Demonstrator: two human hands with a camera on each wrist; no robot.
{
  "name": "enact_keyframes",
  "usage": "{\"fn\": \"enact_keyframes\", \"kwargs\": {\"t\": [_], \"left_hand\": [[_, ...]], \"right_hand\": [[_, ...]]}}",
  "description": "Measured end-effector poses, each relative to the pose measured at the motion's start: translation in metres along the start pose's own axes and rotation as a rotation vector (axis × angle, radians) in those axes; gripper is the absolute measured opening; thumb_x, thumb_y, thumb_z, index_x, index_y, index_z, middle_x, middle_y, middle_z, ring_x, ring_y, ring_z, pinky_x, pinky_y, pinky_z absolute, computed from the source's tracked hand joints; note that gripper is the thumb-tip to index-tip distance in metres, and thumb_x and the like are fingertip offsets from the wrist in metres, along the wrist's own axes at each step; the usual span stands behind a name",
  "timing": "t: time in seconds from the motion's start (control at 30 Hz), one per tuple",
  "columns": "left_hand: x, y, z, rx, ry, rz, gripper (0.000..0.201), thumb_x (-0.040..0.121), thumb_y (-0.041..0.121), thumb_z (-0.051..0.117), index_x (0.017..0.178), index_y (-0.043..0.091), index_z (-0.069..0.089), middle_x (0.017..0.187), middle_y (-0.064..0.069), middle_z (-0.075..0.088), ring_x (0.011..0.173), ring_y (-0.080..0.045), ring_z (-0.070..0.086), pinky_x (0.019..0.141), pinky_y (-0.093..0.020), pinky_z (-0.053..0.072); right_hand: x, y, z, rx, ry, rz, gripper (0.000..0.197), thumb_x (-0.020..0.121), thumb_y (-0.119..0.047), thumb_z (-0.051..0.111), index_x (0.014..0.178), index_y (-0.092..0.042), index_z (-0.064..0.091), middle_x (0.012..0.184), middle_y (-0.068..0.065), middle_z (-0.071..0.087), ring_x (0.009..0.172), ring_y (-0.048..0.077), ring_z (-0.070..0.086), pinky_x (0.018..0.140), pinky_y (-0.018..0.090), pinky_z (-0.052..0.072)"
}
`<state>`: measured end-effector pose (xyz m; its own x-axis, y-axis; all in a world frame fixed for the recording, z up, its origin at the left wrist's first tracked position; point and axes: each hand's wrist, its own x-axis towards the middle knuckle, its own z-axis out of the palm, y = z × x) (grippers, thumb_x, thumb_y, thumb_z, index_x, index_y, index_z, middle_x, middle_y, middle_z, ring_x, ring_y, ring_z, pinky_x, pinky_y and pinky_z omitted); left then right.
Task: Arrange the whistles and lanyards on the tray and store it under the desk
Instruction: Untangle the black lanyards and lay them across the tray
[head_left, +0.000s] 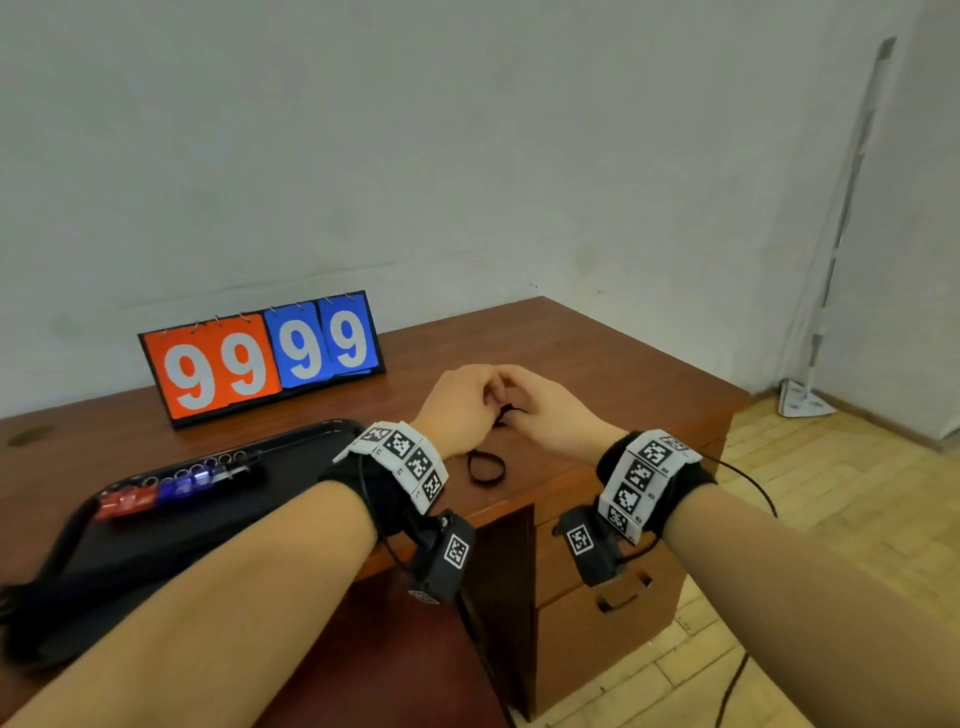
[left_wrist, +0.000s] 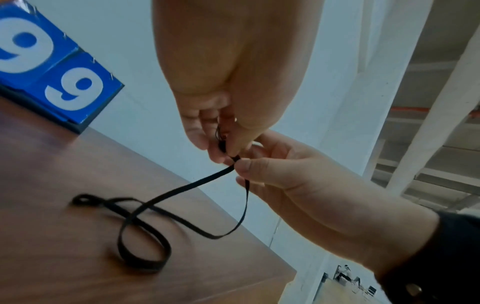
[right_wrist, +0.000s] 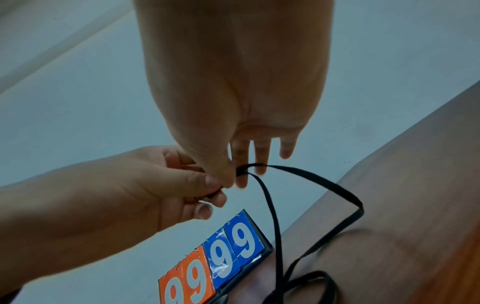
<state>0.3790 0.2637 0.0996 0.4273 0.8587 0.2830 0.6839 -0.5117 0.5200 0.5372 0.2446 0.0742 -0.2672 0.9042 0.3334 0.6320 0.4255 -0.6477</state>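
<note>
My left hand (head_left: 467, 400) and right hand (head_left: 540, 410) meet above the middle of the wooden desk (head_left: 597, 364), and both pinch the top end of a black lanyard (left_wrist: 182, 189). Its lower loops (head_left: 485, 467) lie on the desk below my hands. In the right wrist view the lanyard (right_wrist: 272, 207) hangs in two strands from the pinching fingertips (right_wrist: 228, 179). A black tray (head_left: 291, 483) sits at the left of the desk. It holds a row of red, blue and dark whistles (head_left: 176, 486) with metal rings.
A flip scoreboard (head_left: 265, 358) showing 99 and 99 stands at the back of the desk against the wall. The desk has drawers (head_left: 618, 597) at the right front, and a tiled floor (head_left: 810, 493) lies beyond. A white stand (head_left: 802, 397) leans in the corner.
</note>
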Motion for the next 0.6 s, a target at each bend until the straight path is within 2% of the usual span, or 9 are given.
{"fn": "enact_keyframes", "kwargs": {"t": [0.1,0.17,0.23,0.3,0.37,0.5,0.6], "left_hand": [[-0.011,0.000,-0.017,0.008,0.079,0.017,0.018,0.088,0.004,0.056,0.088,0.021,0.063,0.092,0.003,0.062,0.081,-0.011,0.058,0.063,-0.017,0.040],[-0.019,-0.001,-0.029,0.018,0.122,0.014,0.019,0.090,0.005,0.056,0.089,0.022,0.064,0.091,0.005,0.061,0.080,-0.009,0.057,0.065,-0.018,0.040],[-0.027,-0.001,-0.040,0.024,0.166,0.013,0.018,0.091,0.005,0.056,0.090,0.021,0.064,0.091,0.005,0.062,0.080,-0.009,0.057,0.069,-0.020,0.042],[-0.036,0.000,-0.053,0.026,0.218,-0.002,0.018,0.092,0.005,0.055,0.091,0.020,0.065,0.091,0.005,0.062,0.081,-0.011,0.058,0.073,-0.023,0.046],[-0.044,0.000,-0.063,0.018,0.273,-0.019,0.019,0.092,0.005,0.054,0.091,0.021,0.064,0.091,0.005,0.062,0.081,-0.011,0.059,0.073,-0.025,0.049],[-0.057,0.000,-0.078,0.031,0.329,0.004,0.020,0.092,0.003,0.054,0.090,0.021,0.063,0.090,0.004,0.063,0.081,-0.010,0.058,0.067,-0.017,0.041],[-0.067,-0.004,-0.093,0.026,0.372,-0.009,0.021,0.091,0.001,0.053,0.091,0.018,0.065,0.089,0.006,0.061,0.079,-0.009,0.056,0.064,-0.013,0.039]], "right_hand": [[0.001,-0.012,0.005,0.069,-0.046,0.006,0.045,0.093,-0.012,0.054,0.136,-0.027,0.050,0.130,-0.008,0.059,0.112,0.007,0.058,0.096,0.031,0.048],[0.001,-0.025,0.006,0.081,-0.036,0.000,0.040,0.095,-0.018,0.054,0.135,-0.025,0.051,0.124,-0.008,0.062,0.097,0.005,0.062,0.088,0.030,0.050],[-0.002,-0.038,0.007,0.105,-0.013,-0.006,0.038,0.098,-0.022,0.053,0.136,-0.022,0.051,0.108,-0.010,0.065,0.083,0.006,0.066,0.081,0.027,0.051],[-0.006,-0.052,0.005,0.118,0.008,0.003,0.036,0.100,-0.023,0.051,0.136,-0.020,0.050,0.086,-0.012,0.064,0.075,0.012,0.068,0.077,0.029,0.053],[-0.009,-0.064,0.003,0.155,0.029,0.011,0.034,0.100,-0.019,0.051,0.133,-0.018,0.053,0.071,-0.009,0.062,0.068,0.013,0.066,0.073,0.028,0.053],[-0.016,-0.087,-0.003,0.214,0.063,0.022,0.027,0.099,-0.011,0.050,0.125,-0.013,0.058,0.070,0.001,0.060,0.064,0.017,0.061,0.062,0.018,0.050],[-0.021,-0.098,-0.007,0.208,0.070,0.042,0.024,0.100,-0.009,0.050,0.119,-0.009,0.064,0.074,0.005,0.060,0.062,0.016,0.056,0.059,0.018,0.048]]}}
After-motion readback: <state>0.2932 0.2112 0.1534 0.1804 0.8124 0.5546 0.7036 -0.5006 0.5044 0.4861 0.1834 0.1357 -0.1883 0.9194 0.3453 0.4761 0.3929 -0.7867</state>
